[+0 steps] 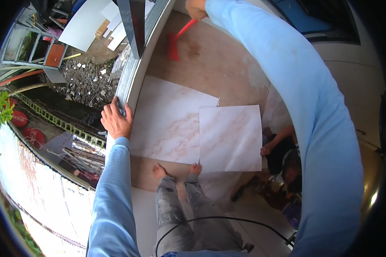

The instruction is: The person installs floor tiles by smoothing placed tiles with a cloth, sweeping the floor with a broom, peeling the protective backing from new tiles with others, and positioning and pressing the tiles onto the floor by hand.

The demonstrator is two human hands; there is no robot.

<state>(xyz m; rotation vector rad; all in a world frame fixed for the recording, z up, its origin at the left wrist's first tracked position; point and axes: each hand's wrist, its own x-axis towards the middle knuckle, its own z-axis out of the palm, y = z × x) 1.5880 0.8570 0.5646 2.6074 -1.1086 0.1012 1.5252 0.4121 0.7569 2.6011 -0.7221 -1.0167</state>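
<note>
My left hand [117, 120] rests on the grey metal rail [126, 81] at the floor's left edge, its fingers spread over the top. At the top centre, my right hand [196, 8] is wrapped round the handle of a red brush or broom [173, 46], whose head is on the brown floor [201, 55]. Below it lies a large marbled sheet [171, 120]. A second marbled sheet [230, 138] overlaps its right side. My bare feet are at the lower edge of the sheets.
A crouching person [283, 150] at the right has a hand at the second sheet's edge. A dark upright post [131, 25] stands on the rail. A black cable [218, 217] crosses my legs. Rubble [85, 81] and scrap lie outside, beyond the rail.
</note>
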